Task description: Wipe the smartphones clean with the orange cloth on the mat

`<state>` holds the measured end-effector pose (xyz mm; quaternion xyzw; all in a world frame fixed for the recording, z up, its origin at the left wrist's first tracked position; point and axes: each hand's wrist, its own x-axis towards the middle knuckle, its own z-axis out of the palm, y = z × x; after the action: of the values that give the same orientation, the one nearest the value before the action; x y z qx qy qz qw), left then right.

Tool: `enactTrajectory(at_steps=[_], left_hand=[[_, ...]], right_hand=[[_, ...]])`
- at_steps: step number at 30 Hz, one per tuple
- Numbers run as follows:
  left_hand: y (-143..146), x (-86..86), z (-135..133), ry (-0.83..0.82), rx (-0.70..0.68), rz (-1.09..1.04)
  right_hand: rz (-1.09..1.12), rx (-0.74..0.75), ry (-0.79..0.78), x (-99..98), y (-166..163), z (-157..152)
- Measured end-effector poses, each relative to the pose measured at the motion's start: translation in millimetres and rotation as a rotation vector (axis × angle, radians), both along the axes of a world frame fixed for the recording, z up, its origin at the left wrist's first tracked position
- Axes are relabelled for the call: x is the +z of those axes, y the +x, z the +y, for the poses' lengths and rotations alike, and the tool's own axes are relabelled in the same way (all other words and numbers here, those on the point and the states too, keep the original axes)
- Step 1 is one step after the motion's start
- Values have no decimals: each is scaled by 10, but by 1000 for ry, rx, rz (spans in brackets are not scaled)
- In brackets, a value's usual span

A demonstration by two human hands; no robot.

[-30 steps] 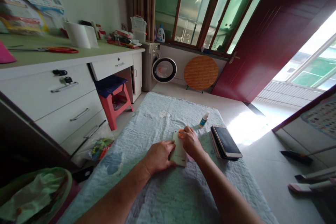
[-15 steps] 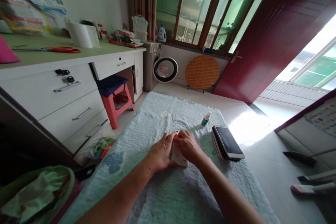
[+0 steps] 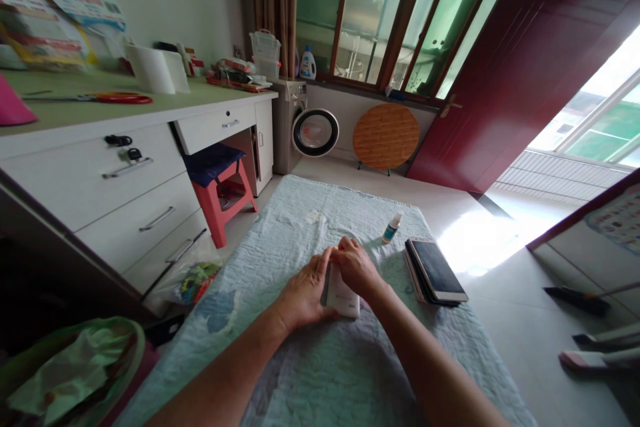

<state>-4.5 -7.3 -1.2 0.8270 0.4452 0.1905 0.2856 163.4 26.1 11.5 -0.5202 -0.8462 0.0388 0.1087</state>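
Observation:
A white smartphone (image 3: 345, 297) lies on the cloth-covered table, its plain pale back facing up. My left hand (image 3: 306, 290) grips it along the left side, thumb at the near end and fingers towards the far end. Over the phone's far end, my right hand (image 3: 354, 263) is closed, fingers bent down. A bit of something orange (image 3: 333, 249) shows at its fingertips; most of it is hidden. Beyond my right hand stands a small spray bottle (image 3: 393, 227) with a blue label. To the right rests a stack of phones (image 3: 435, 271), the top one screen up.
A pale blue quilted cloth (image 3: 300, 207) covers the table. On the left are a pink stool (image 3: 220, 203), white drawers (image 3: 145, 173) and a waste bin (image 3: 135, 347). Brushes (image 3: 575, 300) lie on the floor at right, near a red door (image 3: 490, 93).
My right hand has shifted slightly away from me and its fingers have moved at the phone's far end. My left hand keeps its hold; the phone stays in place.

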Motion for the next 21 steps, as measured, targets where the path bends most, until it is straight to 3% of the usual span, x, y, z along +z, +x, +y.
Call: enactTrajectory(at_steps=[5,16,21], left_hand=[[-1,-18,7,7,1,-9],[3,-14,5,30,18,10],[1,-69,19,48,11,-2]], right_hand=[[-25,-3,8,-12,-41,-13],[13,191,-108,111,-35,-523],[26,189,-74,92,0,-470]])
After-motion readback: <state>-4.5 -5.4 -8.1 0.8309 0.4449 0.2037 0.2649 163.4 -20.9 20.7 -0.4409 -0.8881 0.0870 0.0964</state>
